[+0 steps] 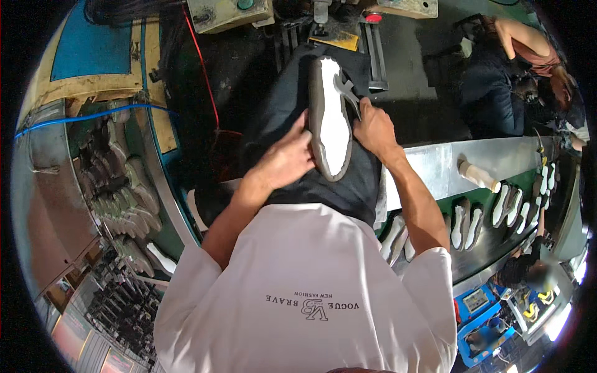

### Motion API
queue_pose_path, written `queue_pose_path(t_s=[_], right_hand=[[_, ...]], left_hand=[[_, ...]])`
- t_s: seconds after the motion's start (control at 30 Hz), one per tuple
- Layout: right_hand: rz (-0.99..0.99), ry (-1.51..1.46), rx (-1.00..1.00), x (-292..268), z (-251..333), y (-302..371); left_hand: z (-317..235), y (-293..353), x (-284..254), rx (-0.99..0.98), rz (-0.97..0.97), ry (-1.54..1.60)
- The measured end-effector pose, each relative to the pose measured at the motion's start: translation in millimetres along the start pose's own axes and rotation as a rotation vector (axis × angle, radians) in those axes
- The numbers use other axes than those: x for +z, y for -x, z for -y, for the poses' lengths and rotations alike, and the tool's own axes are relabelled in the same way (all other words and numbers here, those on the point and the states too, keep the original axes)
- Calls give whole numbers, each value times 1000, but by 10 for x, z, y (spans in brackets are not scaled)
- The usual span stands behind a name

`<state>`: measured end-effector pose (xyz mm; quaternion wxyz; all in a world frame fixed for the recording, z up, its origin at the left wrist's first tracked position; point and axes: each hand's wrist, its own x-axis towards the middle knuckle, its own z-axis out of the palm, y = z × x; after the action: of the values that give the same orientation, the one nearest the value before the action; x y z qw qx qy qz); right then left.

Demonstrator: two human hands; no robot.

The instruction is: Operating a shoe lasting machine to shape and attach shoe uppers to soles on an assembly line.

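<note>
A grey-brown shoe upper (pixel 333 124) with a white underside lies sole side up across my dark-clothed lap, its long axis pointing away from me. My left hand (pixel 287 156) is against the shoe's left edge, fingers curled at its side and slightly blurred. On the other side, my right hand (pixel 375 129) is closed round the handle of a grey metal hammer-like tool (pixel 349 91). The tool's flared head touches or nearly touches the shoe's right edge near its far end; the fingers hide most of the handle.
Beyond my knees stands a machine (pixel 320 28) with a red button (pixel 373 18). At right, a conveyor (pixel 491 233) carries several similar shoes beside a metal ledge (pixel 429 165) bearing a pale cylinder (pixel 477 175). A rack of shoes (pixel 127 205) stands left. Other people sit at right.
</note>
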<state>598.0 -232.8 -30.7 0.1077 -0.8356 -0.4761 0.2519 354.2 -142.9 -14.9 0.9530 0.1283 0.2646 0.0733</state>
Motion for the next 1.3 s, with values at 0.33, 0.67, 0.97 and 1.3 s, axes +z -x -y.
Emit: queue_pose_path(t_s=[0.33, 0.67, 0.97, 1.3], right_hand=[[-52, 78, -34, 58, 133, -59], [-405, -621, 24, -458, -83, 575], [-371, -315, -140, -388, 33, 882], [36, -623, 122, -232, 182, 961]], left_hand=[[555, -204, 92, 472, -562, -1131], [288, -98, 86, 267, -167, -250], [173, -17, -9, 208, -75, -115], [195, 36, -57, 245, -2, -80]])
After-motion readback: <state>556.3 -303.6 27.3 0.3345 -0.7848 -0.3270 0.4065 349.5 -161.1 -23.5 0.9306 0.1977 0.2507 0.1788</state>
